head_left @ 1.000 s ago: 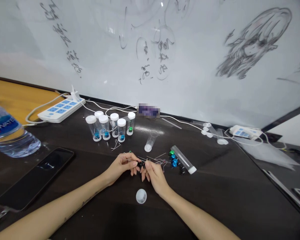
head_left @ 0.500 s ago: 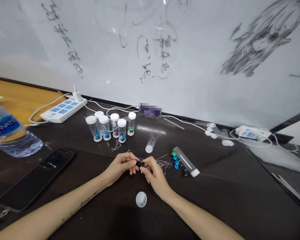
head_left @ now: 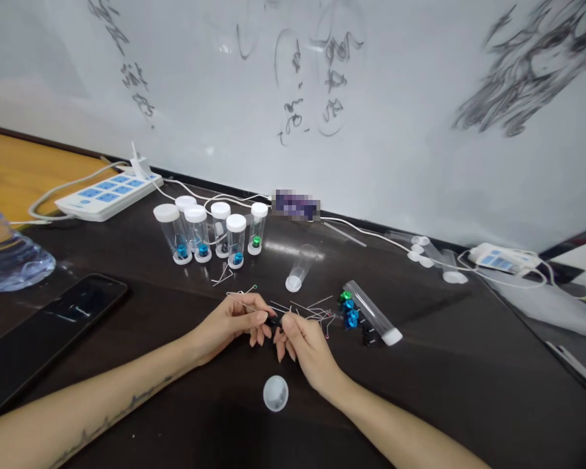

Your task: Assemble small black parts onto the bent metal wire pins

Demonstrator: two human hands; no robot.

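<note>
My left hand (head_left: 239, 323) and my right hand (head_left: 300, 340) meet at the middle of the dark table, fingers pinched together on a small black part (head_left: 272, 320) between them. Thin metal pins (head_left: 308, 307) lie scattered just behind the hands. A loose white cap (head_left: 275, 393) rests on the table below my hands. To the right lie blue and green beads (head_left: 348, 311) beside a clear tube on its side (head_left: 374, 315). An open tube (head_left: 299, 267) lies behind the pins.
Several capped vials (head_left: 209, 229) holding blue or green beads stand at the back left. A phone (head_left: 39, 333) and a water bottle (head_left: 4, 251) sit at the left. Power strips (head_left: 108, 193) (head_left: 501, 257) with white cables run along the whiteboard wall. Loose caps (head_left: 420, 253) lie at the right.
The view has shifted down and slightly right. Both hands stay pinched on the small black part with only small finger movements.
</note>
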